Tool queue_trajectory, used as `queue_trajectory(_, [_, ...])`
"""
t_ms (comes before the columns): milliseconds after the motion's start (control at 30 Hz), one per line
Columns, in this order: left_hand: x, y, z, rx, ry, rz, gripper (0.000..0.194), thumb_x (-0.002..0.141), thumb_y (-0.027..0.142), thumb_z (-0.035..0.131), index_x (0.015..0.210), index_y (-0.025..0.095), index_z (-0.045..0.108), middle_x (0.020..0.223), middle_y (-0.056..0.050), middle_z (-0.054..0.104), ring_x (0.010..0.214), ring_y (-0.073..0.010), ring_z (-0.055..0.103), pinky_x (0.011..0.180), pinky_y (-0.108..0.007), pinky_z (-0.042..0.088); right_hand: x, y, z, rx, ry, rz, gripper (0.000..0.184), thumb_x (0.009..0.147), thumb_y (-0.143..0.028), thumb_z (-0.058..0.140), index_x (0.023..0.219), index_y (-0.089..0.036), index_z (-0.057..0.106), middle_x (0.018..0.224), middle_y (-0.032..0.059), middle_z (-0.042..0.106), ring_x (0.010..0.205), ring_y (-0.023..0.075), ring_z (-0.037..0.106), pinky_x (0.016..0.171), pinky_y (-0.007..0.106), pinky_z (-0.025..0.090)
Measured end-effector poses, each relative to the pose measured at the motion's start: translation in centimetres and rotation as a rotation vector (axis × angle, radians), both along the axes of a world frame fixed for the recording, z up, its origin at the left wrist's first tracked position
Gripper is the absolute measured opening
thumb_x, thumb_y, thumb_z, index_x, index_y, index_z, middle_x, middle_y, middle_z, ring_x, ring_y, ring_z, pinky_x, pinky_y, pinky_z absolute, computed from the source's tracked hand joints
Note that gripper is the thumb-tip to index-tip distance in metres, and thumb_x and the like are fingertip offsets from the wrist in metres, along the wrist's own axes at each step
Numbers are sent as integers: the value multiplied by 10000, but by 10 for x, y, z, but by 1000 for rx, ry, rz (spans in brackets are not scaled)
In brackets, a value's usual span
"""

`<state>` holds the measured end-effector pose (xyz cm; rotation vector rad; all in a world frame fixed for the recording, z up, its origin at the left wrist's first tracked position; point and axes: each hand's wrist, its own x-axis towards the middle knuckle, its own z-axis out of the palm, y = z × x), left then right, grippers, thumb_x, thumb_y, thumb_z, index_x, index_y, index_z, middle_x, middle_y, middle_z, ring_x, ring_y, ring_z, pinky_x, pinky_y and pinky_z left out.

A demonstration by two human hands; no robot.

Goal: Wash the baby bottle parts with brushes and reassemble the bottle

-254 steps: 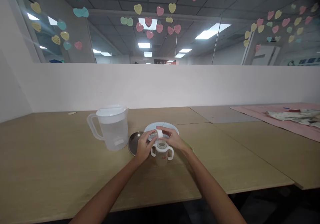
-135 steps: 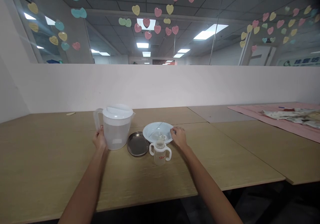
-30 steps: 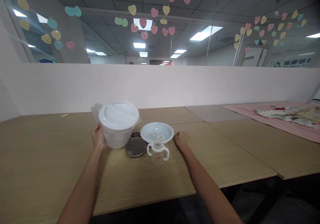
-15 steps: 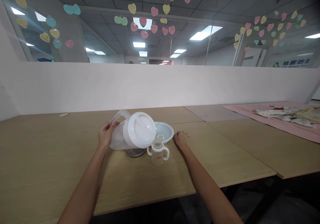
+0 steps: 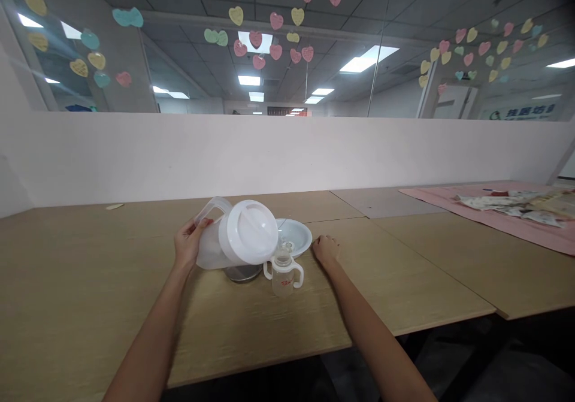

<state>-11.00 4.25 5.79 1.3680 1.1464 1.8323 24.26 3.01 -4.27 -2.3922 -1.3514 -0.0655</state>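
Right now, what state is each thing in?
White-lidded translucent plastic pitcher: tipped sideways, lid on.
Clear two-handled bottle: upright, uncapped.
Round white bowl: upright, small clear parts inside.
Round metal dish: flat, partly hidden.
Pink cloth: spread, items on top.
Left hand: gripping the pitcher's handle.
Right hand: resting on the table, curled.

1 head-worn view, facing forward and slightly down, wide across the table (image 5: 242,330), outstretched arms near

My left hand (image 5: 187,243) is curled closed, raised at the end of its forearm; my right hand (image 5: 326,250) rests low, fingers loosely bent, its forearm reaching in from the near right.
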Motion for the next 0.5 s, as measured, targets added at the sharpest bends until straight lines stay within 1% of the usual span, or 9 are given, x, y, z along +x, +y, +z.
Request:
queue_trajectory(267, [0, 0, 0, -4, 3, 6, 428, 603, 432, 692, 881, 106, 713, 780, -55, 687, 611, -123, 545, 540, -203, 404, 0, 0, 1, -2, -3, 0, 333, 877, -223, 381, 1019, -140, 671, 1062, 162, 632, 1057, 267, 556, 861, 383, 400])
queue_trajectory(500, [-1, 0, 0, -9, 15, 9, 404, 605, 432, 691, 842, 105, 714, 759, -47, 678, 603, -119, 534, 515, -194, 381, -1, -2, 2, 1, -8, 9, 344, 876, -217, 370, 1018, -130, 671, 1055, 171, 632, 1052, 272, 557, 851, 387, 403])
